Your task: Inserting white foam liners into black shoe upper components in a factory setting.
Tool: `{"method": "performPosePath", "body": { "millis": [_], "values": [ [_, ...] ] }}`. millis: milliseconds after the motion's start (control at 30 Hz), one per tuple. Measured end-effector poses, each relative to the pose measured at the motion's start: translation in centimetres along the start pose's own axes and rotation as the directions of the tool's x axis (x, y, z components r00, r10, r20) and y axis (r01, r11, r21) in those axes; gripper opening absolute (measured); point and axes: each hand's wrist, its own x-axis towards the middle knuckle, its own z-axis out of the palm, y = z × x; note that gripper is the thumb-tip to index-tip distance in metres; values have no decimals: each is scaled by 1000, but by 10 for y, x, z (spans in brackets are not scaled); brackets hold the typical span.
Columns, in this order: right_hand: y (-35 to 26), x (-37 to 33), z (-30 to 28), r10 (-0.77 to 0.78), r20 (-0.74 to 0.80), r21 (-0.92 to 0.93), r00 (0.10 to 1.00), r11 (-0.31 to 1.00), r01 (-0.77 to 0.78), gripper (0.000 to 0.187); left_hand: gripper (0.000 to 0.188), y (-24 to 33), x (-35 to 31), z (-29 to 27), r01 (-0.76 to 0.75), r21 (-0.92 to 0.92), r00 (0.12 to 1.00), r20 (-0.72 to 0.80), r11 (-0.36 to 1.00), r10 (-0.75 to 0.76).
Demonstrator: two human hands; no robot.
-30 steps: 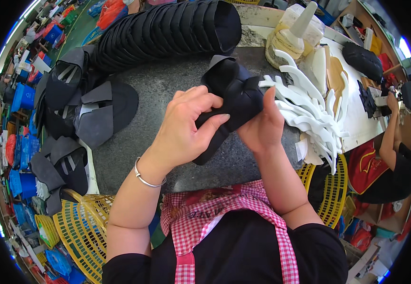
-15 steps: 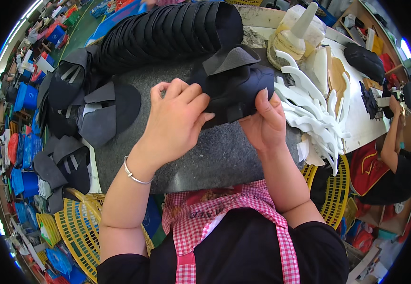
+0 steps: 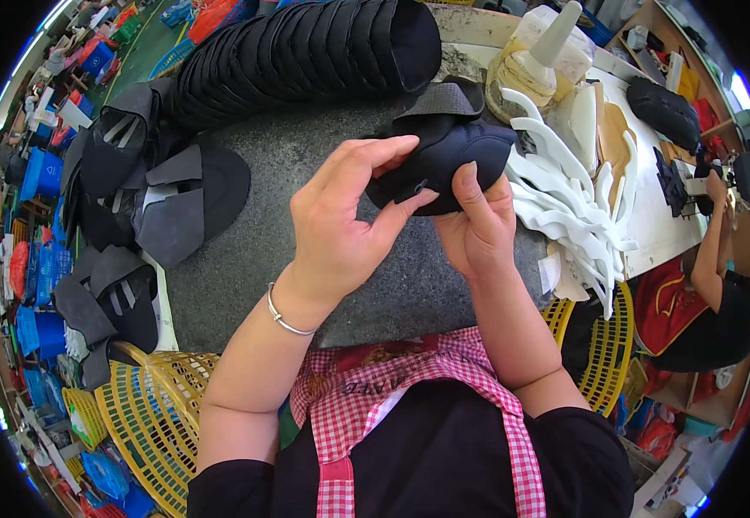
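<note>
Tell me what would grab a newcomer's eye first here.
First, the long row of nested, curved black fabric pieces along the far side of the dark grey worktop. Next, the heap of wavy white strips at the right. Then the rounded soft black fabric piece near the centre, between the bare left hand and bare right hand.

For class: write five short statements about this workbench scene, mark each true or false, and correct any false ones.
1. The left hand and right hand both touch a black fabric piece. True.
2. A bracelet circles the right arm. False: the bracelet circles the left arm.
3. White strips lie left of both hands. False: the white strips lie to the right.
4. Nested black shapes form a long row. True.
5. The apron is plain blue. False: it is pink-and-white checked.
</note>
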Motion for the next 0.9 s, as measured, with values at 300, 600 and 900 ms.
{"method": "performPosePath", "body": {
  "millis": [300,600,900],
  "values": [
    [4,-4,-6,-46,-11,-101,999,994,44,24,32,1,-8,11,269,-333,963,78,904,-258],
    [5,-8,-18,16,25,-239,1000,971,-10,36,24,6,-5,2,359,-195,917,257,913,-306],
    [-37,16,-12,507,-65,45,859,862,-505,72,28,9,-15,-11,99,-33,933,349,995,-81]
  ]
}}
